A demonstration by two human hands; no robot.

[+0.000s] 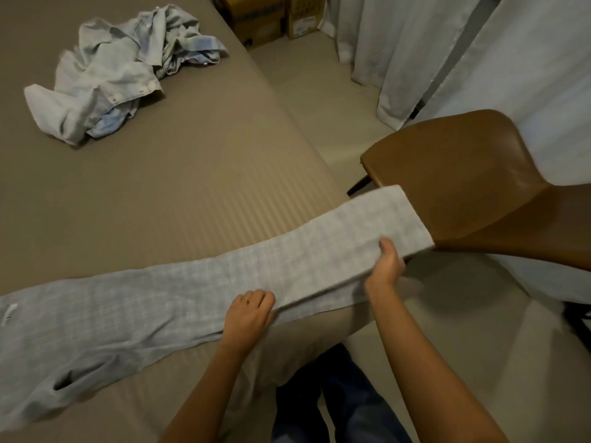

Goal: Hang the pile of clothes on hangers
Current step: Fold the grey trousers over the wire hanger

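Left hand [250, 316], right hand [386, 263] (fingers curled)

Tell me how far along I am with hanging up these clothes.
Done: nothing looks hung yet.
In hand: the grey trousers lie stretched lengthwise across the bed. Your left hand grips their near edge and your right hand pinches the leg end, lifted past the bed's edge.
Left: getting these onto a hanger, then the crumpled pale denim pile at the bed's far side.
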